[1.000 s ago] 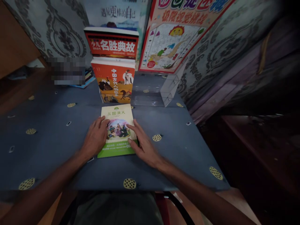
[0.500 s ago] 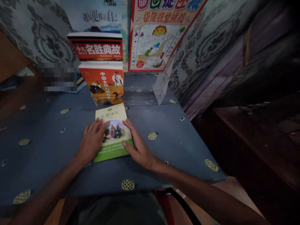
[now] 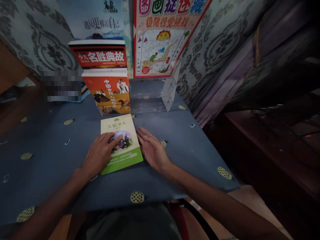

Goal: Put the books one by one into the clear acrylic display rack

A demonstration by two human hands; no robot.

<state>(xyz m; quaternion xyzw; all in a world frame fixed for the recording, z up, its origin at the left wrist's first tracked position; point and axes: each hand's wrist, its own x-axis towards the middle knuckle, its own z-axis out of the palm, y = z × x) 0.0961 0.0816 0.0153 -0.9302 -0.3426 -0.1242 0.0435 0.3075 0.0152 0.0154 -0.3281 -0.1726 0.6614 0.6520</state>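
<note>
A cream and green paperback book (image 3: 128,127) with a round coloured picture on its front lies on the blue cloth, face up and slightly turned. My left hand (image 3: 100,151) rests over its left side, thumb stretched across the picture, the other fingers lying on the cover. It presses on the book without wrapping round it. Beside the right edge is my right hand (image 3: 155,150), its fingers straight and pointing forward, its palm turned toward the book. The fingertips are at the edge; whether they touch it I cannot tell.
Behind the book a clear plastic stand (image 3: 171,91) holds an orange book (image 3: 110,91), a red book (image 3: 100,56), a pale blue book (image 3: 92,16) and a red-bordered picture book (image 3: 160,43). The blue tablecloth (image 3: 67,180) ends at the right, near a purple curtain (image 3: 225,66).
My right hand has come off the cover to beside the right edge, its thumb no longer on the book. My left fingers have drawn in toward the picture. The view has shifted slightly.
</note>
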